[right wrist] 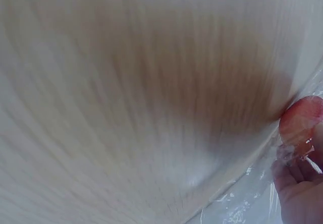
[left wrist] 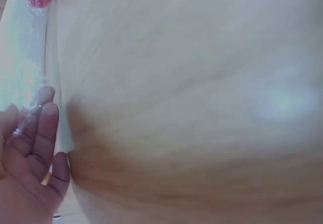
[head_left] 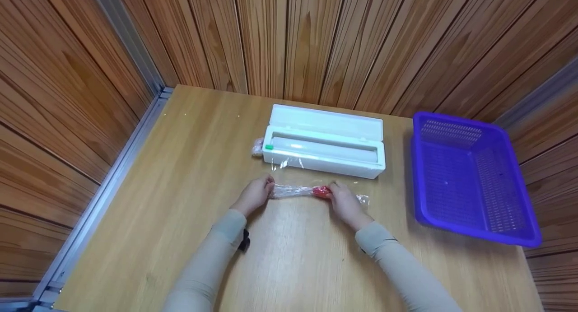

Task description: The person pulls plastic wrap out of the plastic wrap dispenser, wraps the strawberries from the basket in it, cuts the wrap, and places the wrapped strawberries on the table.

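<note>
A red rounded thing (head_left: 321, 192) lies wrapped in clear cling film (head_left: 292, 191), its kind not plain under the film. My left hand (head_left: 258, 194) pinches the gathered film to the left of it. In the left wrist view, film passes between the thumb and fingers of that left hand (left wrist: 33, 156). My right hand (head_left: 347, 203) holds the red thing at its right end. The right wrist view shows this red thing (right wrist: 301, 123) under shiny film, with the right hand's fingers (right wrist: 287, 179) curled at its end. A loose flap of film sticks out beyond the right hand.
Behind the hands stands a white cling film box (head_left: 325, 167), lid raised, with a roll (head_left: 323, 148) inside and a green tab at its left. A film-wrapped pinkish thing (head_left: 257, 147) sits against its left end. A purple basket (head_left: 422, 185) stands on the right.
</note>
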### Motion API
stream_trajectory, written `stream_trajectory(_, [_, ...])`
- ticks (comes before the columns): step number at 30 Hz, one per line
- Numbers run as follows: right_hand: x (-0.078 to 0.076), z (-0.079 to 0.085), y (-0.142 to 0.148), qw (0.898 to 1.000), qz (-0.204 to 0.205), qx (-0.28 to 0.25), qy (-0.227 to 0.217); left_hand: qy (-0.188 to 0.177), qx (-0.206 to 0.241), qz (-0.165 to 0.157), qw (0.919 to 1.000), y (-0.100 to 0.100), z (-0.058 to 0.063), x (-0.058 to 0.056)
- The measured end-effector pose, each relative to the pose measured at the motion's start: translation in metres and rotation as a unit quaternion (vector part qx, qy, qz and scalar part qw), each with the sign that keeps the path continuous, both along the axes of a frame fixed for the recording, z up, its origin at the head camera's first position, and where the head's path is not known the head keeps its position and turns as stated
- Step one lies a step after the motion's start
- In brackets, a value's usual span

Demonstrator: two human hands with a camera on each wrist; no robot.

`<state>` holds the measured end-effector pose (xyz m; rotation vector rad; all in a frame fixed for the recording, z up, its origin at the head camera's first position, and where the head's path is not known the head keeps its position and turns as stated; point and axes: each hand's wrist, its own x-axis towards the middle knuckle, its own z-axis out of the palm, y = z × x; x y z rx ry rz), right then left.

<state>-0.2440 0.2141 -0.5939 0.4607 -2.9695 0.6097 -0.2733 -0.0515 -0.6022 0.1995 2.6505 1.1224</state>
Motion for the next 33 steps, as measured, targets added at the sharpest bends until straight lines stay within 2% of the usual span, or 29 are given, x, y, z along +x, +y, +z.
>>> stream_trajectory(4, [-0.003, 0.001, 0.001, 1.000, 0.001, -0.003, -0.008, 0.032, -0.022, 0.008, 0.9992, 0.003, -0.001, -0.001])
stream_trajectory(7, [-0.005, 0.002, 0.002, 1.000, 0.003, -0.022, -0.013, 0.057, -0.026, -0.002, 0.9980, 0.003, -0.001, 0.000])
stream_trajectory(11, [-0.007, 0.003, 0.002, 0.999, 0.008, -0.039, -0.007, 0.053, -0.020, -0.025, 0.9981, 0.003, 0.000, 0.000])
stream_trajectory(15, [-0.009, 0.002, 0.002, 1.000, 0.005, -0.031, 0.001, 0.030, -0.021, -0.042, 0.9985, 0.002, 0.001, -0.001])
stream_trajectory(18, [-0.008, 0.000, 0.003, 1.000, -0.004, -0.010, -0.010, 0.017, -0.027, -0.063, 0.9975, 0.000, 0.001, 0.000])
stream_trajectory(21, [-0.008, -0.001, 0.002, 1.000, -0.007, 0.010, -0.012, 0.043, -0.062, -0.088, 0.9933, -0.002, 0.001, 0.000])
stream_trajectory(25, [-0.008, -0.004, 0.001, 0.999, -0.003, 0.040, 0.020, 0.102, -0.104, -0.070, 0.9869, -0.005, 0.000, -0.001])
stream_trajectory(27, [-0.009, -0.006, 0.000, 0.998, -0.003, 0.056, 0.041, 0.117, -0.114, -0.053, 0.9851, -0.007, -0.001, -0.002])
stream_trajectory(29, [-0.010, -0.008, -0.001, 0.996, -0.003, 0.069, 0.059, 0.117, -0.127, -0.041, 0.9842, -0.007, -0.001, -0.004])
stream_trajectory(33, [-0.012, -0.013, -0.005, 0.992, -0.011, 0.085, 0.091, 0.090, -0.150, -0.022, 0.9842, -0.007, 0.001, -0.009])
